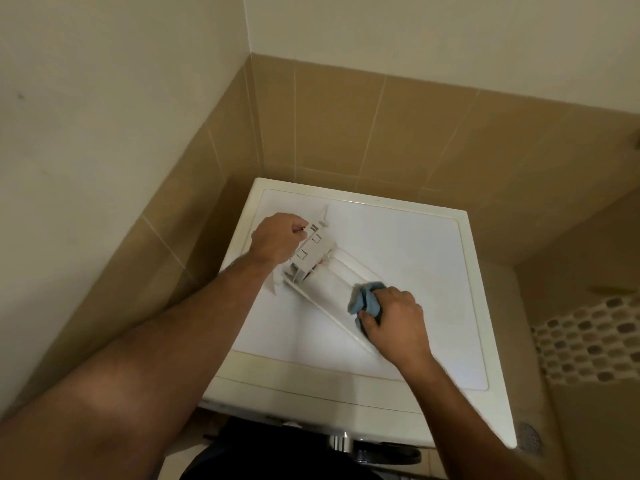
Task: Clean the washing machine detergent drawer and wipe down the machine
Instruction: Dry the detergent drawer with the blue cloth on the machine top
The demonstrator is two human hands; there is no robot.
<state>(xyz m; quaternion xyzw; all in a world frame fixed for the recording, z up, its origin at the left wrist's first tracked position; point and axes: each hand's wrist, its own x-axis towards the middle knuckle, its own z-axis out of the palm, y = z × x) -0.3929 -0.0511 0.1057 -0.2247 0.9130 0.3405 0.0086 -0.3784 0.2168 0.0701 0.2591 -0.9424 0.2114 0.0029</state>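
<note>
The white detergent drawer lies diagonally on the top of the white washing machine, out of its slot. My left hand grips the drawer's far end, fingers curled round its edge. My right hand holds a bunched blue cloth and presses it into the drawer's near compartment. The drawer's near end is hidden under that hand.
The machine stands in a corner, with tan wall tiles close behind and to the left. A mosaic-tiled strip and a floor drain are to the right. The machine's front panel shows at the bottom edge.
</note>
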